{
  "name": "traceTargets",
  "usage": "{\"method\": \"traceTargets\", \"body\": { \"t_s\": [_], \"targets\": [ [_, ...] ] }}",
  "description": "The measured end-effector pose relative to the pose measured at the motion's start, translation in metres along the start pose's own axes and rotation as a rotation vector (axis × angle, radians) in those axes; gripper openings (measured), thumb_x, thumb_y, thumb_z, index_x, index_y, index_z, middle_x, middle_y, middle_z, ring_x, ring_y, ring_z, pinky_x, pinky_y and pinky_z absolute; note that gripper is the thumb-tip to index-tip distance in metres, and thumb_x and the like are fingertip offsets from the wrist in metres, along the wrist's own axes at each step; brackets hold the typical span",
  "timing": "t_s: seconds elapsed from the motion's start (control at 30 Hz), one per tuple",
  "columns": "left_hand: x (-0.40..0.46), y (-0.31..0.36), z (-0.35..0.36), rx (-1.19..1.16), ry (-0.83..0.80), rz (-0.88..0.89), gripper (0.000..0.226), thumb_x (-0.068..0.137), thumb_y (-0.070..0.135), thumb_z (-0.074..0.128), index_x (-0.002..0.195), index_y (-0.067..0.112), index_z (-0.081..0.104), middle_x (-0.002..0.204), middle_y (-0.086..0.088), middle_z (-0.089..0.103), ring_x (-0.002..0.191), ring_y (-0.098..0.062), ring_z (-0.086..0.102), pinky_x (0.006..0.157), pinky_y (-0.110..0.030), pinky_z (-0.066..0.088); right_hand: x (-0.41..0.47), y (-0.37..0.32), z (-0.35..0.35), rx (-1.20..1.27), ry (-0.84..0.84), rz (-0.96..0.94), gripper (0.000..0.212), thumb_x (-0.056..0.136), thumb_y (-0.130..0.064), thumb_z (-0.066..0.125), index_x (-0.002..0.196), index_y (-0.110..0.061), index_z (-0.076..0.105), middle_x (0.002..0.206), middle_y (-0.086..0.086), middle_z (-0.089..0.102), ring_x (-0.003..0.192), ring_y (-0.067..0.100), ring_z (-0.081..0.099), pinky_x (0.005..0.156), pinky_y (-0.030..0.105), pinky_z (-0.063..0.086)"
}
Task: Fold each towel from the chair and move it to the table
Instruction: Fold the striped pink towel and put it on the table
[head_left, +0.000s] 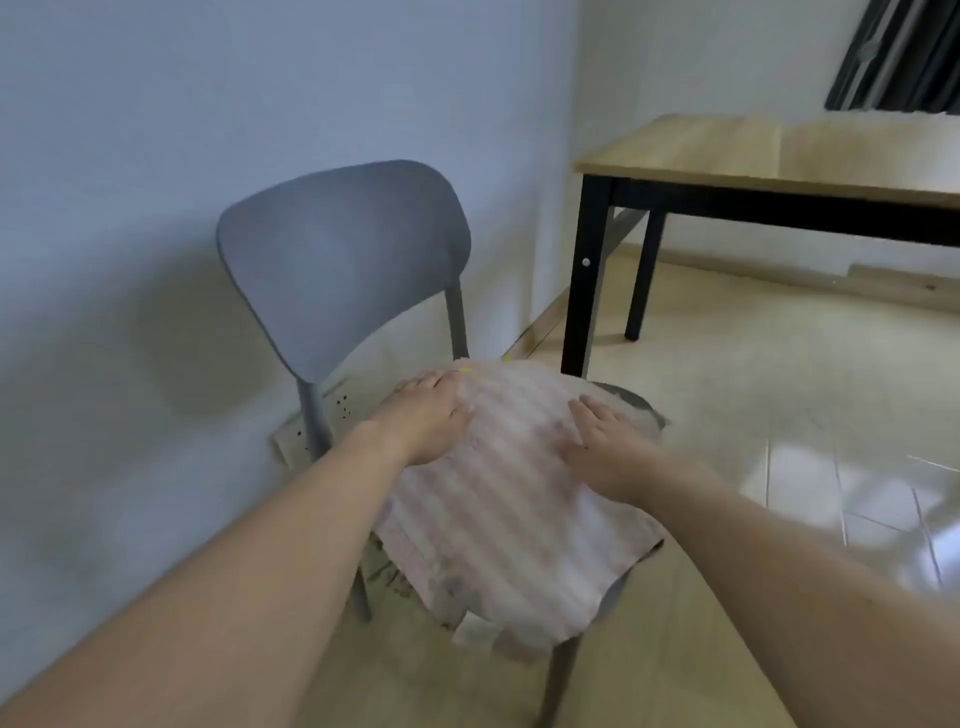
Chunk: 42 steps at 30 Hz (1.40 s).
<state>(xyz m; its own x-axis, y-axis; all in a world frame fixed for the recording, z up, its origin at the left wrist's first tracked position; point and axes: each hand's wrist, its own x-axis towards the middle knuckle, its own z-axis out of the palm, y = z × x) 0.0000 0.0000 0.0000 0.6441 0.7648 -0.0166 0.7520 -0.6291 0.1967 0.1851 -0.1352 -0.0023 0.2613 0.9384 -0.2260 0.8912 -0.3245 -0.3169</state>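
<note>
A pink and white striped towel (511, 499) lies spread over the seat of a grey chair (337, 260), on top of other towel layers whose edges show at the front. My left hand (428, 410) rests flat on the towel's far left part, fingers straight. My right hand (605, 441) lies flat on its right part, fingers pointing away from me. The wooden table (727, 150) with black legs stands to the right, beyond the chair, and a pale towel (872, 140) lies on its top.
A blue-grey wall runs behind the chair, with a power strip (340, 405) on the floor at its foot. Glossy floor tiles (779, 415) spread between chair and table. A dark curtain (898, 52) hangs above the table's far side.
</note>
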Motion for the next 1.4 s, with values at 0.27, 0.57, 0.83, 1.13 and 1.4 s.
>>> {"method": "traceTargets", "body": {
  "t_s": [0.27,0.57,0.83,1.13,1.4],
  "targets": [
    [-0.084,0.006,0.05,-0.142,0.202,0.15,0.051,0.099,0.038,0.037,0.145,0.016,0.031,0.152,-0.002,0.032,0.139,-0.02,0.029,0.113,-0.033,0.021,-0.048,0.004,0.059,0.123,0.246,-0.096,0.051,0.099,-0.029,0.035,0.147,-0.014,0.025,0.155,0.001,0.023,0.143,0.019,0.022,0.117,0.03,0.016],
    [-0.146,-0.028,0.072,0.223,0.199,0.375,0.051,0.065,0.027,0.04,0.115,0.021,0.046,0.124,-0.002,0.055,0.102,-0.022,0.061,0.085,-0.029,0.05,-0.122,-0.005,0.11,-0.092,0.368,-0.375,0.045,0.071,-0.023,0.044,0.116,-0.02,0.05,0.117,-0.003,0.05,0.106,0.018,0.051,0.092,0.022,0.037],
    [-0.138,-0.034,0.065,0.417,0.075,0.367,0.068,0.055,0.043,0.077,0.115,0.025,0.051,0.123,-0.003,0.061,0.103,-0.024,0.064,0.086,-0.033,0.052,-0.118,-0.038,0.139,-0.297,0.478,-0.287,0.063,0.056,-0.033,0.063,0.115,-0.011,0.06,0.117,0.004,0.05,0.106,0.028,0.051,0.098,0.038,0.031],
    [-0.133,-0.032,0.077,0.327,0.322,0.416,0.037,0.079,0.029,0.04,0.102,0.023,0.068,0.113,-0.003,0.067,0.094,-0.021,0.067,0.075,-0.029,0.052,-0.101,-0.053,0.165,-0.312,0.528,-0.103,0.084,0.055,-0.048,0.069,0.122,0.001,0.057,0.121,0.015,0.053,0.116,0.033,0.043,0.105,0.048,0.028],
    [-0.108,0.017,0.004,-0.118,0.345,0.164,0.022,0.096,0.021,0.039,0.074,0.02,0.042,0.065,0.006,0.045,0.068,-0.023,0.043,0.063,-0.035,0.033,-0.093,-0.082,0.122,-0.18,0.723,-0.017,0.071,0.064,-0.05,0.055,0.118,-0.003,0.057,0.114,0.01,0.058,0.108,0.032,0.054,0.097,0.044,0.042]
  ]
}}
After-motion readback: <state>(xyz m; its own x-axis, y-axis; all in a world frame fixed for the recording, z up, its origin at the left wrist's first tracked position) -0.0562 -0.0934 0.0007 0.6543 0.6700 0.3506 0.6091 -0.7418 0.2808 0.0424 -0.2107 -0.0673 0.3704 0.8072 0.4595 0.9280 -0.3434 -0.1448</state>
